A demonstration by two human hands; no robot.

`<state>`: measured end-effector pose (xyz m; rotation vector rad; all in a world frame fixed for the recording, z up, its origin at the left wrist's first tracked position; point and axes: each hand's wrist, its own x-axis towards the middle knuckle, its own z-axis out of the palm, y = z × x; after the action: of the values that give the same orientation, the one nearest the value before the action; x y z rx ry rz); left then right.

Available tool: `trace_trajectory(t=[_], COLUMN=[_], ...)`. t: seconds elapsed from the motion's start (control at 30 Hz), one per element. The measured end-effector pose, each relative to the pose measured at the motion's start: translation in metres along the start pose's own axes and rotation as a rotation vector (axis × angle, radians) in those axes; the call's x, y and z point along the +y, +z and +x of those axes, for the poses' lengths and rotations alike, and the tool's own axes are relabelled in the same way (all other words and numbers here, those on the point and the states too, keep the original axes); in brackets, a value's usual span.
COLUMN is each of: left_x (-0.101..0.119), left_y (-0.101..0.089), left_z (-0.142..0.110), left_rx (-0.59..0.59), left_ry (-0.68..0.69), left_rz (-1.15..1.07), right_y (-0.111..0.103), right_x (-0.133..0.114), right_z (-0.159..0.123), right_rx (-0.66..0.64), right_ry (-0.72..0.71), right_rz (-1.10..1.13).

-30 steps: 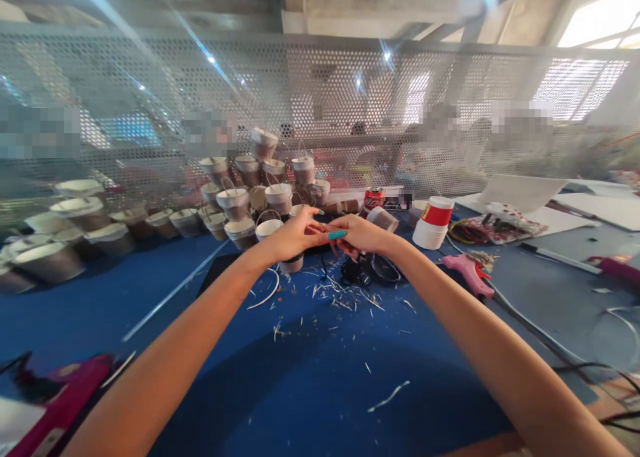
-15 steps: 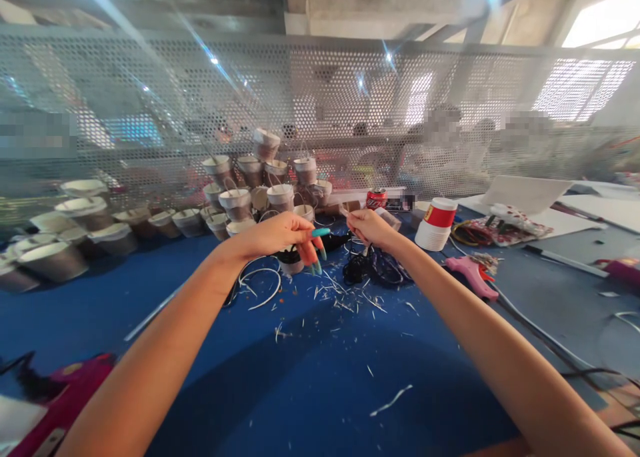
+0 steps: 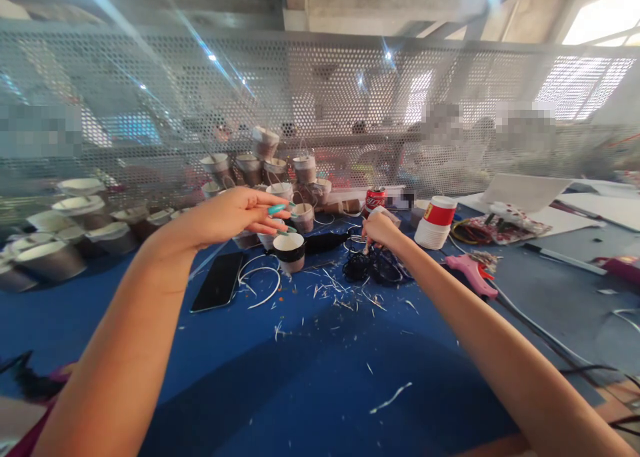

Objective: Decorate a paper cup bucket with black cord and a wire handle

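My left hand (image 3: 240, 214) is raised over the near side of the stacked cups, its fingers stretched out and teal covering at some fingertips. Just beyond and below those fingertips stands a small white-lined cup (image 3: 289, 245) with a black band round its rim. My right hand (image 3: 379, 229) points downward with its fingers drawn together, over a tangle of dark cord (image 3: 357, 266). What it pinches, if anything, I cannot make out. A black phone (image 3: 218, 282) lies below my left hand, beside a loop of white cord (image 3: 270, 270).
Several cups with string handles (image 3: 304, 169) are stacked at the back, more cups (image 3: 53, 265) at the left. Right of my hands are stacked paper cups (image 3: 434, 230), a red can (image 3: 375, 198) and a pink glue gun (image 3: 473, 272). White scraps (image 3: 340, 290) litter the blue table (image 3: 320, 377).
My left hand has moved left and up, its fingers straightening, uncovering the black-banded cup and the phone. My right hand has shifted slightly right and tipped downward toward the dark cord.
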<state>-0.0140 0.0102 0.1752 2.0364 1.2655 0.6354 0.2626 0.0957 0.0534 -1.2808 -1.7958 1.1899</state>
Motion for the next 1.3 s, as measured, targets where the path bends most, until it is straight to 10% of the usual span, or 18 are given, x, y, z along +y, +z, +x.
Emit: trace_trajectory(t=[0.47, 1.3], left_x=[-0.021, -0.019], left_y=[0.051, 0.055], left_z=[0.036, 0.033], left_rx=[0.102, 0.129], left_ry=[0.011, 0.122], left_rz=[0.042, 0.148], right_y=[0.034, 0.035], right_x=[-0.061, -0.046], right_z=[-0.038, -0.033], right_rx=[-0.114, -0.355], right_ry=[-0.11, 0.029], right_rz=[0.254, 0.274])
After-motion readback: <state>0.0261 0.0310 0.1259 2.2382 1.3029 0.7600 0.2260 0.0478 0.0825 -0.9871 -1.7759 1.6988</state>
